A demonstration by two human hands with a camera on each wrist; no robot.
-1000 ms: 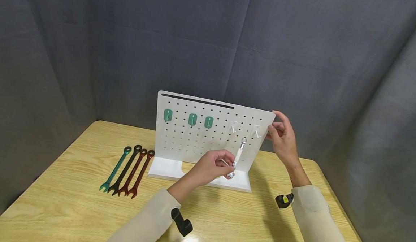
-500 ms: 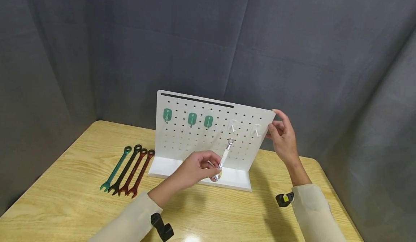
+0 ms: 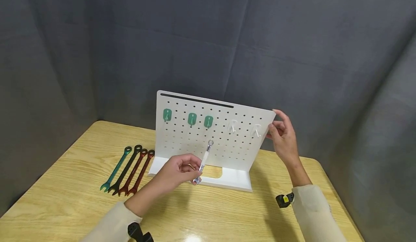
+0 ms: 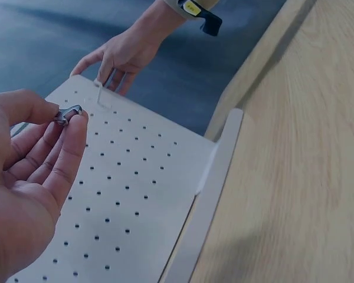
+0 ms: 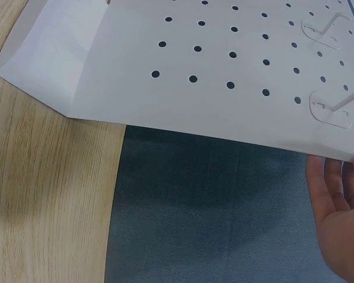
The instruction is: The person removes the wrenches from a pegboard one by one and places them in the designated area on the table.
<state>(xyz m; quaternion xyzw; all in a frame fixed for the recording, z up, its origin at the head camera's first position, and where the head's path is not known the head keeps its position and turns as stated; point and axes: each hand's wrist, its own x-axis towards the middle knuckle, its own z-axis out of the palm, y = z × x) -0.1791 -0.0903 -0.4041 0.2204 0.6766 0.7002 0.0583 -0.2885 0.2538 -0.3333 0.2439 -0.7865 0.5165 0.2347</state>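
Observation:
A white pegboard [image 3: 182, 141] stands upright on the table on its white foot. In front of its lower half, my left hand [image 3: 182, 168] pinches a small silver combination wrench [image 3: 204, 158] near its lower end, ring end up and tilted right. The left wrist view shows the wrench's silver end [image 4: 69, 113] between thumb and fingertips. My right hand [image 3: 284, 141] grips the board's upper right edge, thumb in front and fingers behind. Two white hooks [image 3: 256, 130] sit on the board's right side. Further left are green hooks [image 3: 192, 119], three in all.
On the table [image 3: 221, 213], left of the board, several wrenches lie side by side: a teal wrench [image 3: 116, 169], a black wrench [image 3: 127, 169] and two red wrenches [image 3: 141, 171]. A grey curtain [image 3: 195, 36] hangs behind the table.
My left hand has moved left with the wrench, from in front of the board's right side to nearer its middle. The right hand keeps its grip on the edge.

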